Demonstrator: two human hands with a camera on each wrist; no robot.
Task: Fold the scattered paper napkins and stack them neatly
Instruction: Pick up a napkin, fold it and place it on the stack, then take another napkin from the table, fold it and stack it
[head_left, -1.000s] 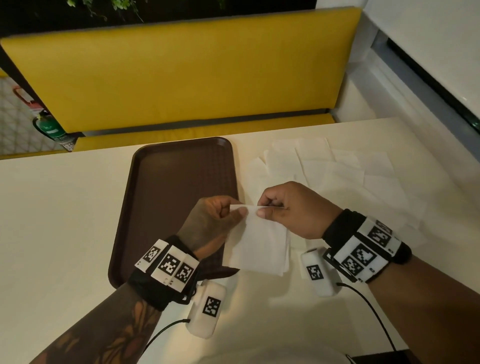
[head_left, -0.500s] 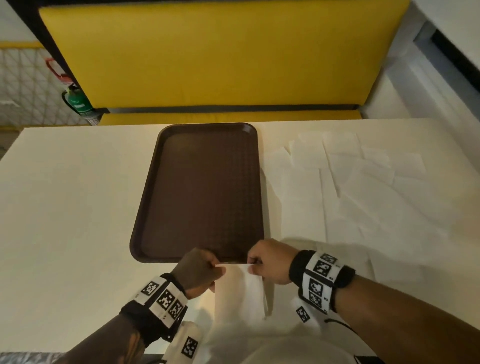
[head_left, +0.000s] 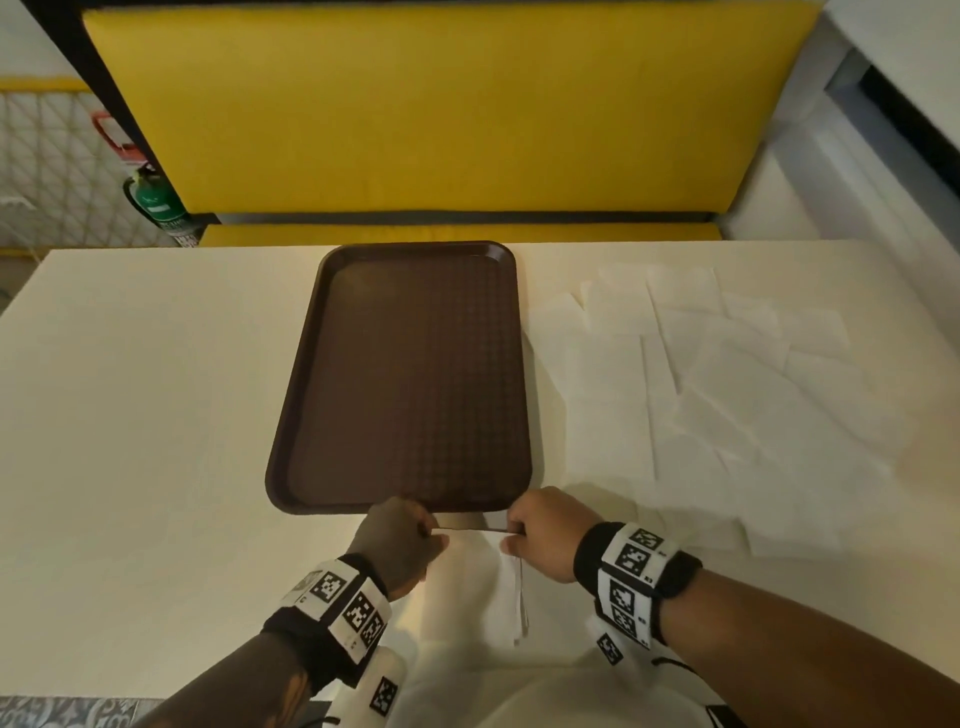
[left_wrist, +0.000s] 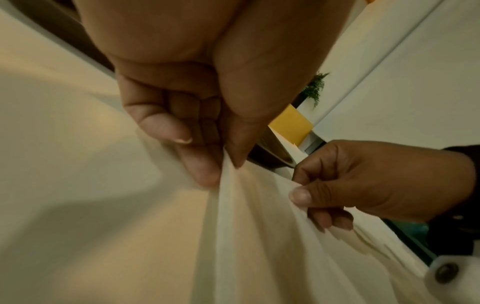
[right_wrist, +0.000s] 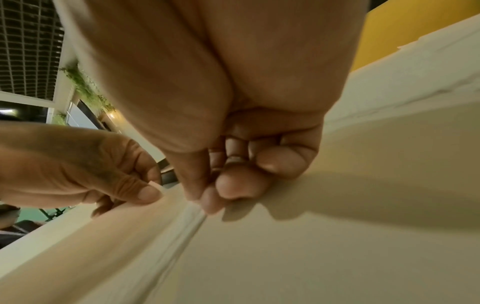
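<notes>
A thin white paper napkin (head_left: 470, 582) hangs between both hands at the near edge of the table (head_left: 156, 415), at about 6 o'clock from the brown tray (head_left: 332, 291). The left hand (head_left: 395, 545) pinches one top corner between thumb and forefinger, the other fingers curled in; the right hand (head_left: 545, 535) pinches the other corner the same way. The top edge is pulled taut into a straight line between them, and the soft sheet falls toward the person in long shallow pleats (the left wrist view shows these folds fanning down from the pinch). In the right wrist view the napkin shows a layered edge running away from the fingertips (right_wrist: 210, 205).

The tray is a rounded rectangle of dark plastic with a raised rim and a fine waffle-textured floor. At 3 o'clock from it the scattered napkins (head_left: 727, 374) lie flat and overlapping, their square creases faint against the smooth cream tabletop. Beyond the table stands a yellow padded bench back (head_left: 441, 104), matte and plain.

Compared with a second ago, the hands have drawn back from over the tray's near right corner to just off its near rim, and they now sit wider apart, with the napkin stretched rather than hanging as a small folded square.
</notes>
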